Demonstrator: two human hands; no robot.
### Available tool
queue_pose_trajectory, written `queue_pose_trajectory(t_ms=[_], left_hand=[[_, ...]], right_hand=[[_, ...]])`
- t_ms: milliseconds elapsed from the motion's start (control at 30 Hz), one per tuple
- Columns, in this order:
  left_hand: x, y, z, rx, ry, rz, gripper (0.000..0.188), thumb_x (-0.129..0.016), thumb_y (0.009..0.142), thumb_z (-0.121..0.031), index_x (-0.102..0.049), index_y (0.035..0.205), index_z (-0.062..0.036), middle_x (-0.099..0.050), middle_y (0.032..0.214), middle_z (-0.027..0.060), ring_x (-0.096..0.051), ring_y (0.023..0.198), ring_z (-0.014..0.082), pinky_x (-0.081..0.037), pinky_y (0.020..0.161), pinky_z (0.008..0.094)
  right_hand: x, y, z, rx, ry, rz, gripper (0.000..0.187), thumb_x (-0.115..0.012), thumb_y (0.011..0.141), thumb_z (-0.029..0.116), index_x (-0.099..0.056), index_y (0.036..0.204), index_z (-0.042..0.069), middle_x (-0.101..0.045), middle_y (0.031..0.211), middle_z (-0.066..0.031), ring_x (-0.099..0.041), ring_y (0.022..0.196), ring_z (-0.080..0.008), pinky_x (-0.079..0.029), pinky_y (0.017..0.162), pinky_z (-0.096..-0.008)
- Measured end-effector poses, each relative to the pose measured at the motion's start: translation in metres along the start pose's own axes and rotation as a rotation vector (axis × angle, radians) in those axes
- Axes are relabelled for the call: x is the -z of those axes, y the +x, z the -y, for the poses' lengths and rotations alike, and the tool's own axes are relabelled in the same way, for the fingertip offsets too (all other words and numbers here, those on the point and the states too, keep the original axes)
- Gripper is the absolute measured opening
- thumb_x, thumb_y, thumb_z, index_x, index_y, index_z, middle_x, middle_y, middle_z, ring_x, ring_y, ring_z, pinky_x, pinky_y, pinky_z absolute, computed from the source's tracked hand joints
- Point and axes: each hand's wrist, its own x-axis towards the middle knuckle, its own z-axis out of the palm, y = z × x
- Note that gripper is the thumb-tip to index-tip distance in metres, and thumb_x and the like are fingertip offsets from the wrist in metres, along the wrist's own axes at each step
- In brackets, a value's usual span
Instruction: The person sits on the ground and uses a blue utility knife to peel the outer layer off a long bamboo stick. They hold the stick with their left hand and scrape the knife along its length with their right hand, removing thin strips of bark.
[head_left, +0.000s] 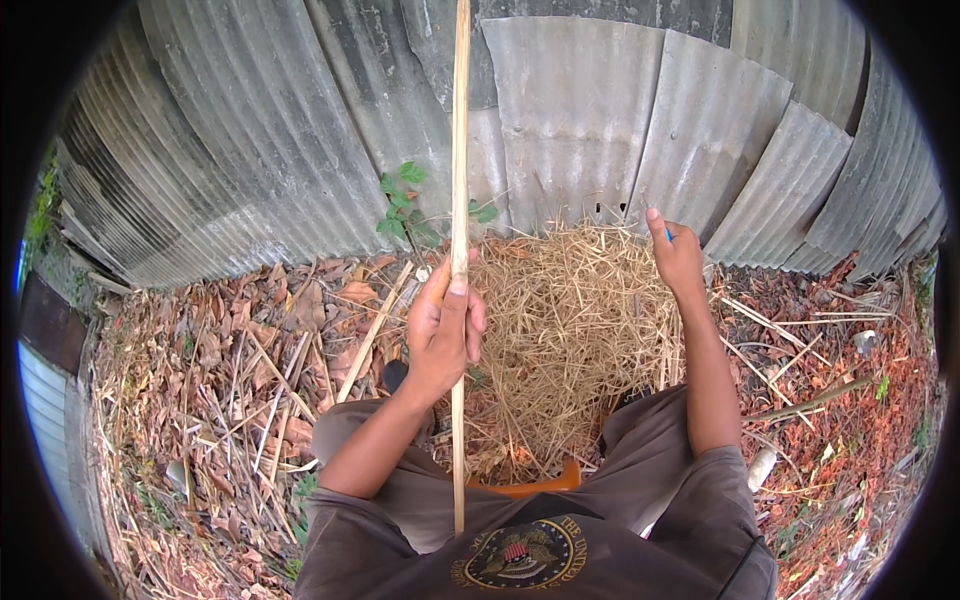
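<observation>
My left hand (440, 325) is closed around a long, pale wooden strip (460, 130), which stands nearly upright in front of me. The strip runs from the top of the view down to my lap, and its upper face is light and split-looking. Off to the right, my right hand (676, 255) is closed, thumb up, near the metal wall. A small blue piece (668, 235) shows between its fingers; the rest of what it grips is hidden. Below and between my hands lies a heap of thin, straw-coloured shavings (570, 340).
A wall of overlapping corrugated metal sheets (570, 120) rises close ahead. Dry leaves (240, 330) and loose sticks (375, 330) cover the ground at left. A green plant (400, 205) grows at the wall's foot. Something orange (535, 485) shows between my legs.
</observation>
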Motion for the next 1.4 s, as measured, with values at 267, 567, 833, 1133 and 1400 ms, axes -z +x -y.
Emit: queue_pose_trajectory(t_ms=[267,567,833,1133,1400], left_hand=[[0.002,0.154,-0.048,-0.634,0.055,-0.455,0.037,-0.035,0.105,-0.029,-0.042,0.122,0.0029,-0.063,0.091,0.0125,-0.065,0.078,0.0161,-0.05,0.071,0.0261],[-0.095,0.122,0.037,-0.323,-0.162,-0.353,0.032,-0.043,0.103,-0.025,-0.046,0.113,0.0059,-0.06,0.12,0.0219,-0.056,0.118,0.024,-0.042,0.103,0.0346],[-0.155,0.065,0.077,-0.087,-0.457,-0.175,0.037,-0.046,0.102,-0.027,-0.047,0.118,0.0059,-0.055,0.127,0.0232,-0.052,0.124,0.0261,-0.04,0.106,0.0361],[-0.077,-0.033,-0.019,-0.414,0.741,0.262,0.033,-0.072,0.084,-0.018,-0.063,0.11,0.0001,-0.069,0.101,0.0143,-0.067,0.095,0.0247,-0.045,0.089,0.0369],[0.027,0.019,-0.024,0.359,0.926,0.57,0.027,-0.057,0.097,-0.03,-0.059,0.092,-0.0036,-0.058,0.07,0.005,-0.057,0.064,0.0147,-0.043,0.061,0.0305]], right_hand=[[-0.012,-0.022,0.013,0.108,0.094,0.13,0.073,-0.046,0.087,0.07,-0.06,0.062,0.003,-0.051,0.051,-0.0109,-0.051,0.051,-0.0279,-0.041,0.054,-0.0421],[-0.046,-0.055,0.033,0.151,0.883,0.417,0.061,-0.055,0.088,0.063,-0.062,0.087,0.003,-0.042,0.052,0.0003,-0.041,0.046,-0.0103,-0.033,0.045,-0.0283],[-0.021,-0.028,0.048,-0.226,1.541,0.175,0.037,-0.053,0.098,0.038,-0.057,0.09,0.002,-0.03,0.046,0.0041,-0.03,0.037,-0.0076,-0.023,0.038,-0.0239],[0.003,0.001,0.016,-0.247,1.61,0.162,0.034,-0.051,0.099,0.033,-0.052,0.08,0.005,-0.027,0.046,0.0038,-0.027,0.037,-0.0091,-0.024,0.039,-0.0257],[0.036,0.015,-0.009,-0.124,1.702,0.257,0.036,-0.045,0.102,0.035,-0.053,0.082,0.006,-0.026,0.046,0.0043,-0.026,0.037,-0.0084,-0.024,0.039,-0.0252]])
